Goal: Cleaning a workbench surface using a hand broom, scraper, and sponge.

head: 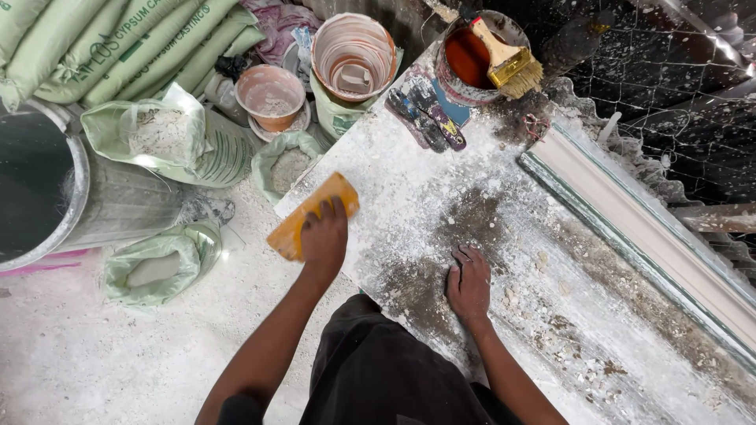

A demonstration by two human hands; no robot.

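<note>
On the near left edge of the white-dusted desk (441,197) the left hand (324,236) presses an orange scraper board (311,214), its grip closed over the board's lower end, while the right hand (469,285) lies flat and empty on a dark patch. Judging by the powder, the strip around the hands looks scraped bare; crumbs and white crust remain to the right. Pale green sacks (134,47) with dark green lettering are stacked top left; open green bags (157,138) of white powder sit on the floor beside a metal drum (102,208).
</note>
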